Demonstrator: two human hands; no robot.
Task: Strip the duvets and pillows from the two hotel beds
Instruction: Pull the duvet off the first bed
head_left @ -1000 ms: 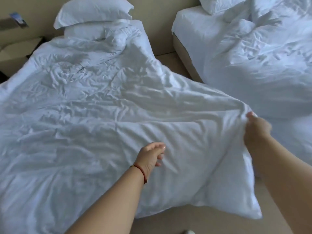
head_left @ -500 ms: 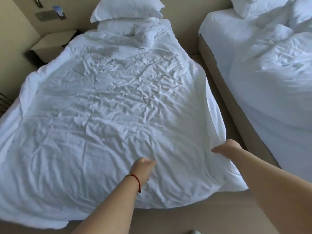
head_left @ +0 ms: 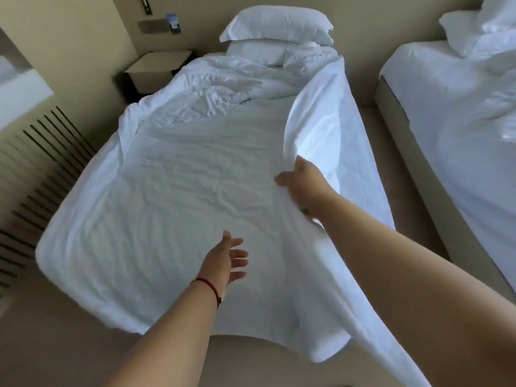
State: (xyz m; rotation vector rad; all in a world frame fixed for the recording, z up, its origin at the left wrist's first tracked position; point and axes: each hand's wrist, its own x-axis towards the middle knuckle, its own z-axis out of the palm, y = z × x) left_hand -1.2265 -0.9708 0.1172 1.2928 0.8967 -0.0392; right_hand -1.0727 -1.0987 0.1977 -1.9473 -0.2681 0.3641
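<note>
Beige square nightstand (head_left: 156,69) far beyond left hand; slatted beige radiator cover (head_left: 36,174) well left of it.

White duvet (head_left: 181,191) lies rumpled across the near bed, its right edge lifted up into a tall fold. Two white pillows (head_left: 276,26) sit stacked at the head. A second crumpled duvet (head_left: 469,113) covers the far bed.

You have a bare floor aisle (head_left: 371,152) between the beds; a nightstand (head_left: 156,67) and radiator (head_left: 36,163) block the left.
</note>
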